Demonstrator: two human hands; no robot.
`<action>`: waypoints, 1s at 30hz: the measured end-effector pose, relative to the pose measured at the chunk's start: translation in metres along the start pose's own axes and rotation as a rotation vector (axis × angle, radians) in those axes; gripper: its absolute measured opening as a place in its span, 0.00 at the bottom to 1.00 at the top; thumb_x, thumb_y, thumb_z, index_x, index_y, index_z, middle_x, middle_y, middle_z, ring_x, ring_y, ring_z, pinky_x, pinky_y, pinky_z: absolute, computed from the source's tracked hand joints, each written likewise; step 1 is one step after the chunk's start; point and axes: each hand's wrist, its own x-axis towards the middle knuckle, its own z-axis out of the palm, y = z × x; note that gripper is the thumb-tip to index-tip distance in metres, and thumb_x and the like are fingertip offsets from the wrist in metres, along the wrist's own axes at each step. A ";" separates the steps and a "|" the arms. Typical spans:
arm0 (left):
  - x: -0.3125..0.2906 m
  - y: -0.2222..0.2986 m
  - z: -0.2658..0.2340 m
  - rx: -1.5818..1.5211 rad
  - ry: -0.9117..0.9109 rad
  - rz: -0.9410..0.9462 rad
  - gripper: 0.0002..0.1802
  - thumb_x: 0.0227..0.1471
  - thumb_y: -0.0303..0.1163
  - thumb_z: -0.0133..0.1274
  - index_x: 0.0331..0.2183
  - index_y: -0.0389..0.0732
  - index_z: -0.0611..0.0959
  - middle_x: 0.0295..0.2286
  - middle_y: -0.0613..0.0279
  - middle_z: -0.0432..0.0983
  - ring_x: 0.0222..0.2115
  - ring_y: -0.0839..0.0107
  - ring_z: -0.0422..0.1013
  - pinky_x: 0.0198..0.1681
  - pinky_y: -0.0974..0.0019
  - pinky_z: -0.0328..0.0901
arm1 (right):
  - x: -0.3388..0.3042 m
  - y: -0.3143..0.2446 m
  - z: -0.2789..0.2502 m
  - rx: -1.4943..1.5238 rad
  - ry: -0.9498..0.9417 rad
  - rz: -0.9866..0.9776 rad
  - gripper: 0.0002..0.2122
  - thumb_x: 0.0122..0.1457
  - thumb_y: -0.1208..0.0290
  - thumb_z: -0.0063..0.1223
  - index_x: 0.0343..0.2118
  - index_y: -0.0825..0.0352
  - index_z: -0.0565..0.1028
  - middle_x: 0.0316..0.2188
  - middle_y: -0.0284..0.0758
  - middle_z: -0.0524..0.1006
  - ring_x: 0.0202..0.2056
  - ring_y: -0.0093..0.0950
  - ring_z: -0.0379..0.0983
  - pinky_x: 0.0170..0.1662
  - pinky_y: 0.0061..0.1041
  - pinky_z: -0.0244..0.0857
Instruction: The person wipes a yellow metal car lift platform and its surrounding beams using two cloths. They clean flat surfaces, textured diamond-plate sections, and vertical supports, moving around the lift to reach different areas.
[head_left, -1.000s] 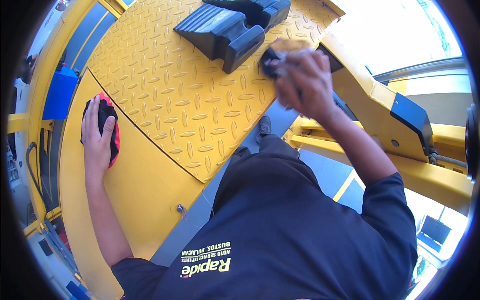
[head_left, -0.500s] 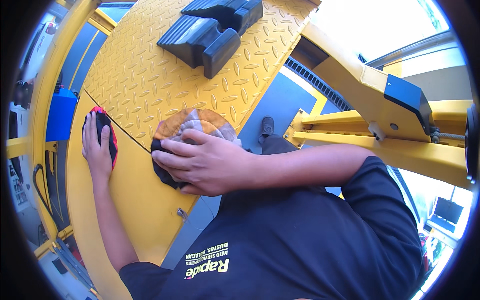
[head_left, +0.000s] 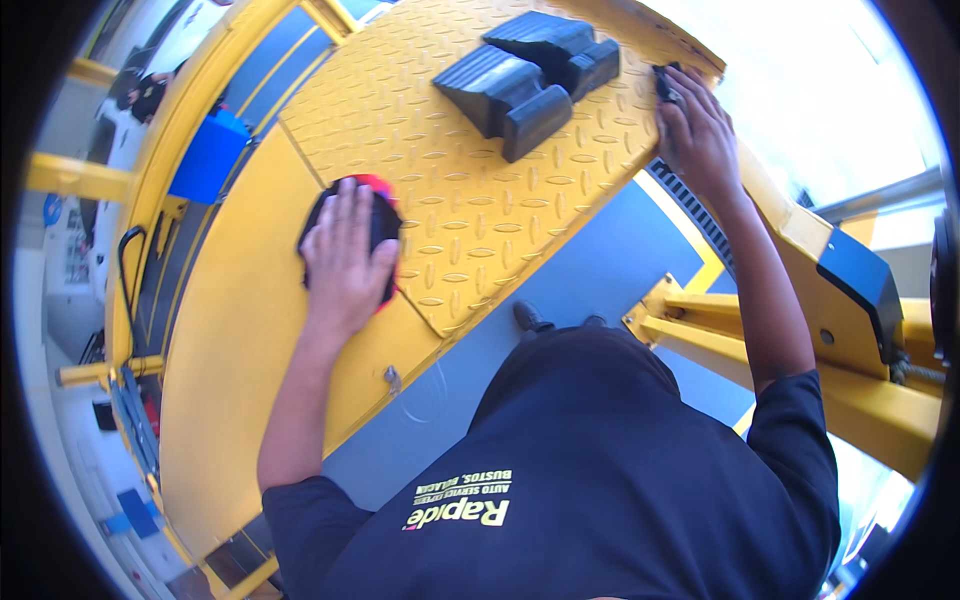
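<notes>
My left hand [head_left: 345, 255] lies flat, fingers stretched, on a round black cloth rag with a red edge [head_left: 382, 225]. This rag rests across the seam between the smooth yellow panel [head_left: 240, 320] and the yellow tread plate [head_left: 440, 235]. Out at the plate's far right edge, my right hand [head_left: 697, 135] is closed over a dark rag [head_left: 664, 84]. Only a small part of that rag shows past the fingers and thumb. Between the hands, a little farther off, a pair of black ribbed wheel chocks [head_left: 530, 85] sits on the tread plate.
A yellow lift arm [head_left: 790, 235] with a black cover runs along the right. Yellow frame posts [head_left: 185, 140] and a blue box [head_left: 210, 158] stand at the left. A small metal fitting with a thin wire [head_left: 392, 378] hangs at the panel's near edge. Below is blue floor [head_left: 590, 260].
My right hand has swept from the near middle to the plate's far right edge, taking the multicoloured rag along. My left hand and its rag have moved right, onto the seam. The view has shifted.
</notes>
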 end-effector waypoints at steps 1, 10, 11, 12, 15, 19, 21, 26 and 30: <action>0.001 0.022 -0.002 0.012 -0.028 -0.015 0.44 0.69 0.56 0.44 0.74 0.41 0.58 0.75 0.48 0.49 0.73 0.47 0.51 0.71 0.41 0.45 | 0.002 -0.001 0.001 0.075 0.009 0.060 0.17 0.69 0.62 0.54 0.57 0.61 0.81 0.63 0.34 0.77 0.70 0.37 0.66 0.71 0.40 0.59; 0.030 0.127 -0.010 -0.214 -0.105 0.263 0.39 0.66 0.52 0.49 0.73 0.52 0.64 0.74 0.56 0.53 0.72 0.48 0.55 0.72 0.43 0.48 | -0.008 0.010 0.026 0.237 0.183 0.131 0.19 0.72 0.60 0.49 0.58 0.65 0.81 0.62 0.35 0.78 0.70 0.42 0.65 0.71 0.42 0.57; 0.038 0.103 -0.006 -0.177 -0.072 0.225 0.37 0.67 0.51 0.48 0.72 0.52 0.65 0.74 0.56 0.55 0.71 0.48 0.56 0.72 0.43 0.49 | -0.008 0.009 0.025 0.242 0.180 0.145 0.19 0.72 0.59 0.48 0.58 0.64 0.80 0.63 0.35 0.78 0.70 0.41 0.65 0.72 0.42 0.56; 0.047 0.077 -0.001 -0.114 -0.012 0.143 0.35 0.69 0.48 0.45 0.72 0.48 0.66 0.72 0.54 0.57 0.71 0.50 0.56 0.73 0.45 0.51 | -0.008 0.007 0.023 0.246 0.175 0.163 0.20 0.73 0.59 0.48 0.59 0.64 0.80 0.63 0.35 0.77 0.71 0.40 0.64 0.72 0.42 0.55; 0.048 -0.047 0.035 -0.007 0.154 -0.120 0.36 0.70 0.54 0.42 0.71 0.47 0.68 0.72 0.53 0.59 0.70 0.44 0.58 0.72 0.41 0.49 | -0.008 -0.011 0.023 0.321 0.093 0.192 0.22 0.74 0.56 0.45 0.63 0.61 0.77 0.66 0.32 0.74 0.73 0.37 0.60 0.74 0.42 0.51; 0.056 0.008 0.033 -0.062 0.114 -0.083 0.37 0.69 0.56 0.44 0.71 0.49 0.67 0.73 0.54 0.57 0.70 0.44 0.57 0.72 0.42 0.49 | -0.010 -0.006 0.008 0.314 0.049 0.230 0.22 0.73 0.56 0.46 0.65 0.56 0.76 0.67 0.30 0.73 0.73 0.35 0.59 0.74 0.41 0.49; 0.050 0.073 0.000 -0.137 -0.007 0.097 0.36 0.68 0.52 0.46 0.71 0.49 0.68 0.72 0.54 0.58 0.71 0.44 0.56 0.73 0.44 0.48 | -0.010 -0.004 0.007 0.320 0.030 0.268 0.22 0.71 0.58 0.47 0.64 0.55 0.76 0.67 0.29 0.73 0.73 0.34 0.59 0.74 0.41 0.49; 0.057 0.071 -0.012 -0.217 -0.075 0.229 0.38 0.65 0.53 0.48 0.71 0.51 0.68 0.72 0.57 0.58 0.71 0.44 0.56 0.74 0.43 0.47 | -0.009 -0.008 0.008 0.324 0.023 0.276 0.22 0.70 0.60 0.47 0.65 0.57 0.75 0.67 0.29 0.72 0.73 0.34 0.58 0.72 0.43 0.48; 0.137 -0.037 0.030 -0.113 0.019 -0.027 0.36 0.69 0.55 0.44 0.72 0.56 0.65 0.73 0.61 0.57 0.72 0.49 0.55 0.74 0.44 0.48 | -0.009 -0.008 0.003 0.312 0.000 0.249 0.21 0.72 0.60 0.46 0.65 0.60 0.74 0.68 0.33 0.71 0.73 0.40 0.57 0.71 0.45 0.51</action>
